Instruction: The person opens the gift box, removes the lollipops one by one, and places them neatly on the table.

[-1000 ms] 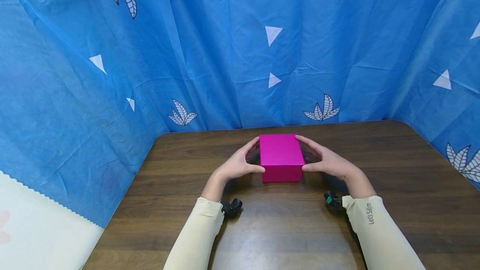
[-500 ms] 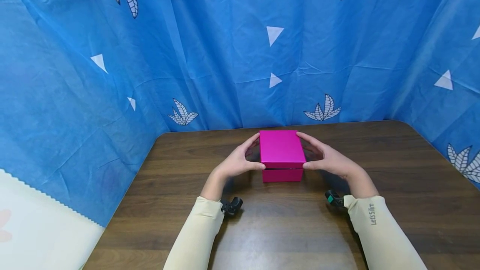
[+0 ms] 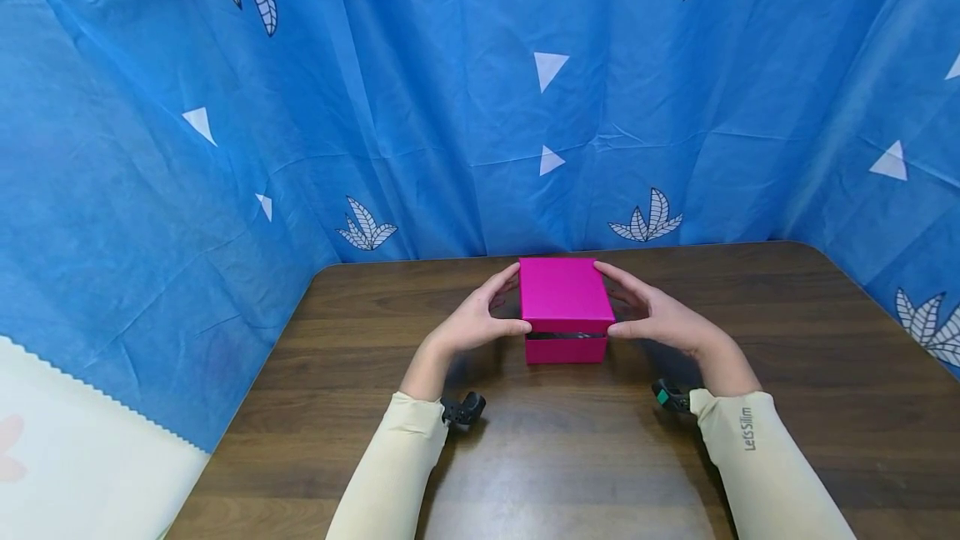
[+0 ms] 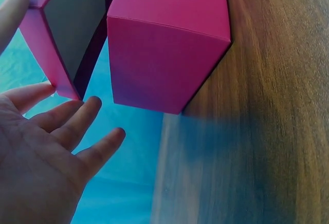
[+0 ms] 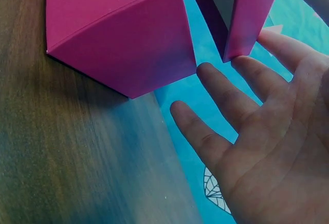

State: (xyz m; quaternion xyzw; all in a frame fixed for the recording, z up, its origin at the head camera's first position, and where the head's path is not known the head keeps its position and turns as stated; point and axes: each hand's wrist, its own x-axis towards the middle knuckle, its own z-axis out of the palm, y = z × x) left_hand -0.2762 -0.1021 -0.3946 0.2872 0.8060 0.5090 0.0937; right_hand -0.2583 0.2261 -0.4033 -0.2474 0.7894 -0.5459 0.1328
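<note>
**Pink lid held just above its box on a brown table**

Nearest the viewer, two cream sleeves (image 3: 390,473) reach forward over the dark wooden table (image 3: 570,457); the right one bears small grey lettering near the cuff. A small black device (image 3: 462,411) sits at the left wrist, and another with a green spot (image 3: 667,396) sits at the right wrist.

Beyond the cuffs, the left hand (image 3: 474,325) and the right hand (image 3: 660,322) face each other across a bright pink lid (image 3: 564,294). Each hand pinches a side of the lid, thumb at the near corner and fingers spread along the side toward the far edge. The lid is level and raised slightly off the pink box base (image 3: 566,350), with a thin dark gap showing between them along the front.

The base stands on the table directly under the lid, near the middle of the table's far half. In the left wrist view the base (image 4: 169,54) stands apart from the lid (image 4: 51,54), whose dark inside shows, with fingertips (image 4: 31,93) on the lid's edge. The right wrist view shows the same: base (image 5: 118,34) resting on the wood, lid (image 5: 252,13) above it, fingers (image 5: 267,75) at its rim.

Behind the table hangs a blue curtain (image 3: 450,90) printed with white triangles and leaf shapes, wrapping round both sides.
</note>
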